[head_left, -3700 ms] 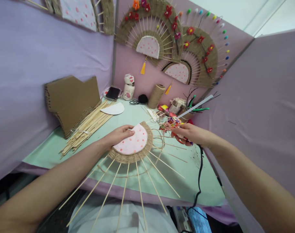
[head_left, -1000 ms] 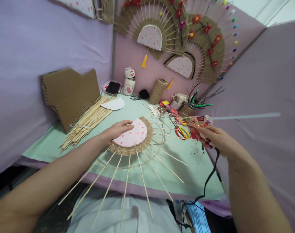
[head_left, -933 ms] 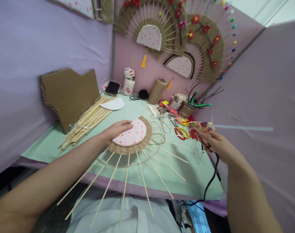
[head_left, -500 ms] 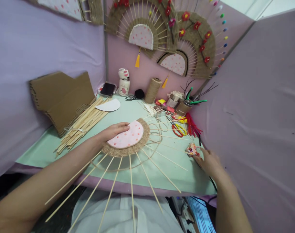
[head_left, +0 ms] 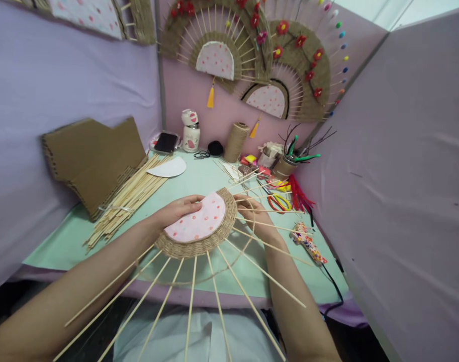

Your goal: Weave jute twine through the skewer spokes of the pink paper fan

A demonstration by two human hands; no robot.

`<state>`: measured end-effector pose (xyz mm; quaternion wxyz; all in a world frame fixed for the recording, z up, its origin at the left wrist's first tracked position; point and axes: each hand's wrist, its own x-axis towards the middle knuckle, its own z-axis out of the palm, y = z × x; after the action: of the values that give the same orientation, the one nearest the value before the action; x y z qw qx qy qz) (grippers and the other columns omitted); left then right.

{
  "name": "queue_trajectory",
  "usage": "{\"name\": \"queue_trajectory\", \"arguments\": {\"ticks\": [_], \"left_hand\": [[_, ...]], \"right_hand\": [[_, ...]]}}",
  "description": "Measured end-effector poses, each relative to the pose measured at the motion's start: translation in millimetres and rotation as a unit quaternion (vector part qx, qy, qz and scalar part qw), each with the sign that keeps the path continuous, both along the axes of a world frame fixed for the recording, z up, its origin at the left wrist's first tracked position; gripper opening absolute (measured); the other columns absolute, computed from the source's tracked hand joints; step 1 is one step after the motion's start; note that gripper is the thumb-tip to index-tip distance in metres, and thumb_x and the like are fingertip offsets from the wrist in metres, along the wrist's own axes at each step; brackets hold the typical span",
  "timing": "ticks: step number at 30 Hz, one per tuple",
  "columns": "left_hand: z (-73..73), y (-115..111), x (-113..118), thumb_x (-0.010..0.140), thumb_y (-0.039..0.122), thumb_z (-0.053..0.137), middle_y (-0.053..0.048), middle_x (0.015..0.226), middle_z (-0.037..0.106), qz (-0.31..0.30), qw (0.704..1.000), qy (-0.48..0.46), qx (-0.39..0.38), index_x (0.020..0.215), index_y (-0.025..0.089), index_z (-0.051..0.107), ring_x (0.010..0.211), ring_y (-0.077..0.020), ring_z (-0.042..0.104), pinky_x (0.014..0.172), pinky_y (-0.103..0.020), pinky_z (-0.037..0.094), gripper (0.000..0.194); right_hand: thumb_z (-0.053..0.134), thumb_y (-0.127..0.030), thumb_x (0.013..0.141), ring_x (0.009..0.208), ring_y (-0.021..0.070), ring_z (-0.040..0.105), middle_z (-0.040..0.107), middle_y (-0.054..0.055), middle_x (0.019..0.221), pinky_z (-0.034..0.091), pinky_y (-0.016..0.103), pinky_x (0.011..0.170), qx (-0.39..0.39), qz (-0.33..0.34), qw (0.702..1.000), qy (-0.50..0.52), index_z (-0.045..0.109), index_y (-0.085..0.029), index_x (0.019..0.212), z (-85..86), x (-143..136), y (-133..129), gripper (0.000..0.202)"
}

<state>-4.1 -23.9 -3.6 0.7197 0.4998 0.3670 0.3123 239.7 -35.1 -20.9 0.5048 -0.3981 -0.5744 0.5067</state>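
Brown twine (head_left: 199, 247) bands the spotted fan (head_left: 210, 216) over the table (head_left: 202, 176); its outer sticks (head_left: 192, 289) look unwoven. The left hand (head_left: 178, 210) grips the straight edge; the right hand (head_left: 260, 225) is behind sticks, its grip unclear.

Craft booth (twine (head_left: 236, 143), scissors (head_left: 277, 202), fabric walls (head_left: 398, 125)).

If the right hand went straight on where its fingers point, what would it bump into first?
Probably the woven band of the fan, right by the right hand. Depth is unclear, so it might slide underneath instead.
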Motion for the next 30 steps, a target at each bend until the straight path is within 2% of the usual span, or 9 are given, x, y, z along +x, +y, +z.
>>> {"name": "queue_trajectory", "arguments": {"ticks": [4,7,11,16,21,30], "left_hand": [[0.2,0.3,1.5,0.065,0.039,0.072,-0.003,0.088,0.066,-0.004,1.000,0.011,-0.016,0.103,0.017,0.060,0.064,-0.0113,0.058,0.055,-0.021,0.041,0.045],[0.8,0.2,2.2,0.064,0.038,0.072,-0.002,0.082,0.066,-0.006,1.000,0.022,-0.013,0.101,0.017,0.061,0.059,-0.0101,0.057,0.053,-0.020,0.040,0.045],[0.0,0.3,2.6,0.065,0.038,0.072,-0.002,0.081,0.066,-0.010,1.000,0.021,-0.012,0.101,0.017,0.061,0.060,-0.0102,0.057,0.054,-0.020,0.041,0.043],[2.0,-0.9,2.9,0.065,0.037,0.071,-0.002,0.082,0.066,-0.004,1.000,0.026,-0.009,0.100,0.018,0.062,0.059,-0.0106,0.057,0.054,-0.021,0.040,0.041],[2.5,-1.3,2.2,0.065,0.038,0.071,-0.002,0.083,0.066,0.003,1.000,0.021,-0.011,0.100,0.017,0.062,0.061,-0.0104,0.057,0.055,-0.020,0.040,0.041],[6.3,-2.1,3.0,0.064,0.038,0.072,-0.001,0.081,0.065,0.010,1.000,0.020,-0.010,0.099,0.017,0.062,0.061,-0.0103,0.056,0.055,-0.021,0.040,0.042]], "right_hand": [[0.069,-0.041,0.067,0.064,0.0141,0.057,0.063,0.001,0.066,0.045,0.028,0.066,-0.038,-0.048,0.996,0.068,0.067,-0.019,0.074,-6.7,2.0,2.2,0.022],[0.072,-0.043,0.063,0.054,0.0108,0.051,0.057,-0.001,0.056,0.040,0.025,0.056,-0.056,-0.086,0.989,0.104,0.066,-0.018,0.069,-7.7,2.9,2.9,0.026],[0.072,-0.043,0.061,0.052,0.0091,0.047,0.056,-0.002,0.058,0.035,0.023,0.050,-0.055,-0.112,0.985,0.115,0.064,-0.019,0.069,-6.9,2.1,3.0,0.027],[0.070,-0.039,0.065,0.053,0.0093,0.046,0.055,-0.002,0.058,0.033,0.023,0.051,-0.039,-0.118,0.987,0.106,0.065,-0.019,0.070,-10.9,3.3,3.8,0.022],[0.070,-0.036,0.067,0.055,0.0085,0.047,0.055,-0.002,0.060,0.034,0.021,0.053,-0.029,-0.130,0.987,0.095,0.065,-0.018,0.072,-16.4,5.7,3.8,0.019],[0.068,-0.042,0.067,0.059,0.0106,0.049,0.056,-0.001,0.064,0.040,0.024,0.059,-0.019,-0.153,0.985,0.077,0.064,-0.019,0.074,-19.7,6.9,3.3,0.025]]}}
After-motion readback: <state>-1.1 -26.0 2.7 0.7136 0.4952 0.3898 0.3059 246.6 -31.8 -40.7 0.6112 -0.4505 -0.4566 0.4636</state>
